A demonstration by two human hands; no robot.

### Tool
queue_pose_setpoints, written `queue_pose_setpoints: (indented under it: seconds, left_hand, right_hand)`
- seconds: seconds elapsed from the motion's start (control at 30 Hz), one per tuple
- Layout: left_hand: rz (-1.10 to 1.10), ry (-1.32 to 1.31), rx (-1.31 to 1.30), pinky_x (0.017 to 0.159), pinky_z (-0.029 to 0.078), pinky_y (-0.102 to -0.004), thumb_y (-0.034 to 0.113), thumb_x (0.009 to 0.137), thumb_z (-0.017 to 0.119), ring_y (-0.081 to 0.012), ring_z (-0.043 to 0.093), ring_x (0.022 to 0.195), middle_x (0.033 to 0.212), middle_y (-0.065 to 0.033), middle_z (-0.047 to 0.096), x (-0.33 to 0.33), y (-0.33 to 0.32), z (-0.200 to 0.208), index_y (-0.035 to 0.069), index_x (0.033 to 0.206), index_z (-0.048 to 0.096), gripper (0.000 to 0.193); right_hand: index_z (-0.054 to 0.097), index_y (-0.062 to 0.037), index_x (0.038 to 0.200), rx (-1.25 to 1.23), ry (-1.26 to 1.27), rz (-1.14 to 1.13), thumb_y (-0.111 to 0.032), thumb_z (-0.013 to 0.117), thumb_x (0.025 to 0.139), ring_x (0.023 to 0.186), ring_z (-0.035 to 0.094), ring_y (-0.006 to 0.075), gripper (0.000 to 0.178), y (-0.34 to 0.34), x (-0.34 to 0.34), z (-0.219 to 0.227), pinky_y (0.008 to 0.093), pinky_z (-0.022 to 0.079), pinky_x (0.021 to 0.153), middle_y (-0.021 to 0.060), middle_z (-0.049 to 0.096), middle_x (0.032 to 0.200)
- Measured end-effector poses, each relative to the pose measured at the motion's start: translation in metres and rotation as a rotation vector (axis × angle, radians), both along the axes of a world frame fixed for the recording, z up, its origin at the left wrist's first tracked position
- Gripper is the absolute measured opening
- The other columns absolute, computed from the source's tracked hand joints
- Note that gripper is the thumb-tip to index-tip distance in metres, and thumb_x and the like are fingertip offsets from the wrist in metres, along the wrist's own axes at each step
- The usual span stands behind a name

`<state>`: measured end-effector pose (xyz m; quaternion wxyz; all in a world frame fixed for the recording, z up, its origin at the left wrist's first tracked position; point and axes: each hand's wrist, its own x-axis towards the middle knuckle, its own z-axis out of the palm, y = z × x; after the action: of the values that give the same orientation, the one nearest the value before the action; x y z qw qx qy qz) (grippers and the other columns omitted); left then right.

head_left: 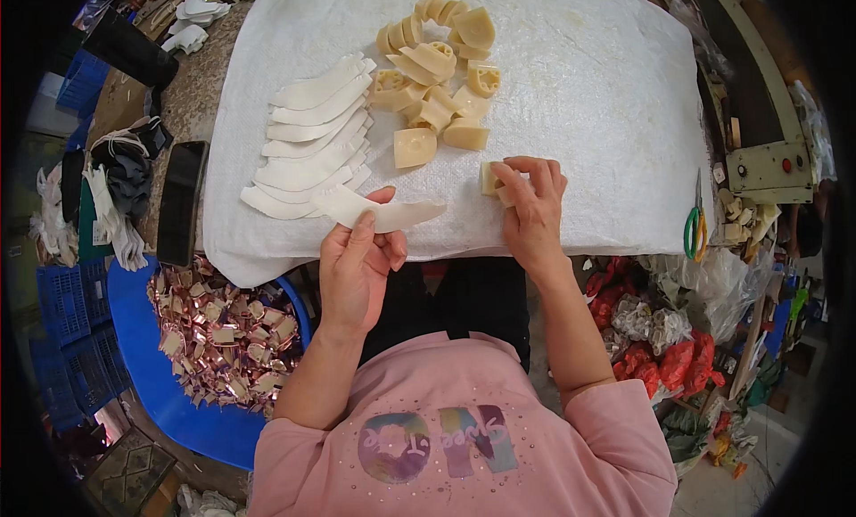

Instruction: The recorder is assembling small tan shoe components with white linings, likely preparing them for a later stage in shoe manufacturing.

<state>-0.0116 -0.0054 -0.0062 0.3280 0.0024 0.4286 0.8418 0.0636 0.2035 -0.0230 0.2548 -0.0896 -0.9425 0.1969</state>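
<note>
Between thumb and fingers, my left hand (361, 254) holds a curved white strip (406, 216) just above the table's near edge. To its right, my right hand (533, 205) is closed on a small cream-coloured block (489, 179), a hollow heel-like piece mostly covered by my fingers. A fanned stack of similar white strips (312, 129) lies on the left part of the covered table. Beyond my hands is a loose pile of yellowish heel-shaped blocks (432, 111), some showing hollow, ribbed ends.
A white woven sheet (588, 89) covers the table. A black phone (181, 203) lies at its left, green-handled scissors (695, 230) at the right edge. A blue tub (169, 410) of shiny pinkish pieces stands low left; red and clear plastic bags (664, 356) lie low right.
</note>
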Motion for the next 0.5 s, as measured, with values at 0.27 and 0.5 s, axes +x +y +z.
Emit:
queue_pose_setpoints:
  seconds: [0.27,0.5]
  left_hand:
    - [0.009,0.002,0.045,0.056,0.038,-0.0248,0.021,0.098,0.037,-0.0125,0.049,0.066,0.075,-0.0093,0.055,0.003,-0.002,0.001,-0.006,0.122,0.046,0.038]
    - [-0.015,0.069,-0.007,0.057,0.039,-0.0254,0.023,0.100,0.034,-0.0130,0.049,0.067,0.079,-0.0093,0.056,0.005,-0.006,0.002,-0.007,0.125,0.043,0.041]
  right_hand:
    - [0.061,-0.0130,0.106,0.227,-0.109,-0.021,-0.004,0.062,0.072,0.097,0.049,0.0256,0.035,-0.001,-0.003,0.022,0.0400,0.035,0.085,0.0032,0.058,0.103]
    - [0.058,-0.0073,0.110,-0.047,-0.007,-0.093,0.007,0.055,0.072,0.097,0.051,0.0300,0.041,0.019,0.004,0.006,0.0401,0.042,0.085,0.0103,0.059,0.100]
